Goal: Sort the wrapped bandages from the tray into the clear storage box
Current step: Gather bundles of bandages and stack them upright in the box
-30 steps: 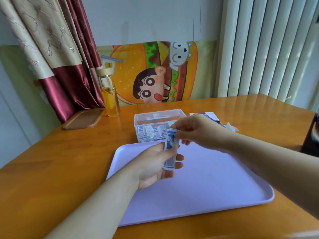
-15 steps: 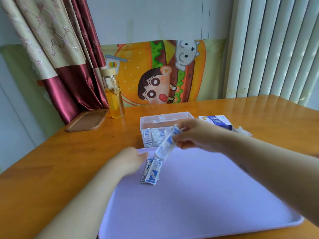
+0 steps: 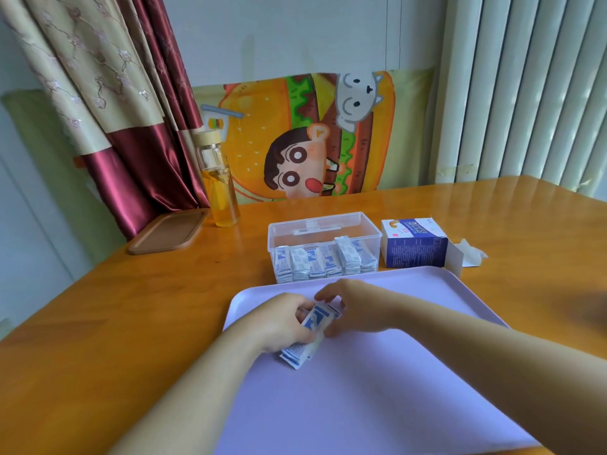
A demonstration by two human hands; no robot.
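A small stack of white-and-blue wrapped bandages [image 3: 307, 339] lies at the far left part of the lilac tray [image 3: 394, 389]. My left hand [image 3: 285, 320] grips the stack from the left, fingers curled round it. My right hand [image 3: 349, 307] pinches the stack's upper end from the right. Just beyond the tray stands the clear storage box [image 3: 323, 224], lid off, with several rows of wrapped bandages standing along its near wall.
A blue-and-white cardboard bandage carton [image 3: 415, 246] with an open flap sits right of the box, crumpled paper [image 3: 471, 256] beside it. A glass bottle of yellow liquid [image 3: 220, 188] and a brown lid-like tray [image 3: 169, 231] stand at the back left of the wooden table.
My right hand has come down from near the box to the tray. Both hands have closed around the bandages, which now sit gathered in one stack. The camera has tilted and moved closer.
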